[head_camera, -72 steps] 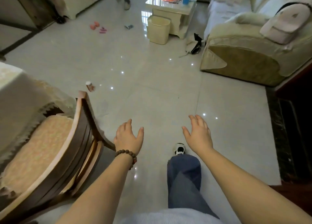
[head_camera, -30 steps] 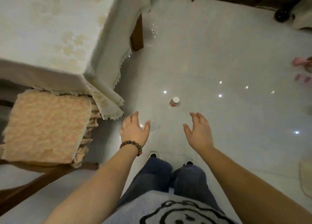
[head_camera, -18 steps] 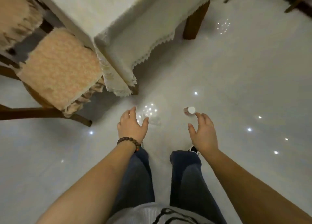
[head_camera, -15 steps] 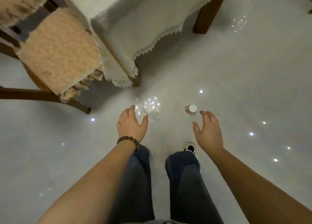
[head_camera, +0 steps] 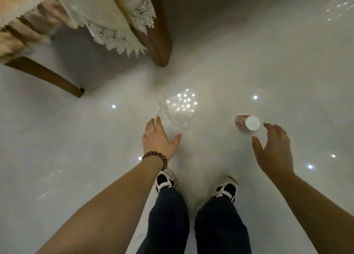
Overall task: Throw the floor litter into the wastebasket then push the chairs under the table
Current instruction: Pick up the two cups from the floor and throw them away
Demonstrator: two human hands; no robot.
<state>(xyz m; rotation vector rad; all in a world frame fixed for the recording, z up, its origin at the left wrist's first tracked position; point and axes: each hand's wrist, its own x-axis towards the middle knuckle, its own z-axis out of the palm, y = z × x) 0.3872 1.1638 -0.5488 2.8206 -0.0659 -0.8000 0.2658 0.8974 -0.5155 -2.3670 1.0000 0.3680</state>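
A: Nearest the camera were the person's two shoes [head_camera: 227, 188] on the pale floor [head_camera: 57, 158]. What were the hands doing?

B: Both reached down, holding nothing. The left hand [head_camera: 158, 138], a bead bracelet [head_camera: 155, 156] at its wrist, had its fingers straight and spread. The right hand [head_camera: 274, 148] was loosely cupped, thumb and fingers apart, just beside the small cup [head_camera: 247, 122] but not touching it.

A: And the cup?

B: It stood on the floor, white on top with a reddish print on its side. I judged the litter step barely begun: the next move called for closing the right hand round the cup and lifting it clear.

A: Anything by the left hand?

B: A clear, crumpled thing [head_camera: 176, 115], perhaps plastic, just past its fingertips. Ceiling-light glints lay over it, so its outline was hard to make out.

A: Farther off?

B: A table leg [head_camera: 161, 33] under a lace cloth [head_camera: 118, 20], and a chair [head_camera: 38, 70], cut off at the frame's edge and not pushed in. No wastebasket was in sight.
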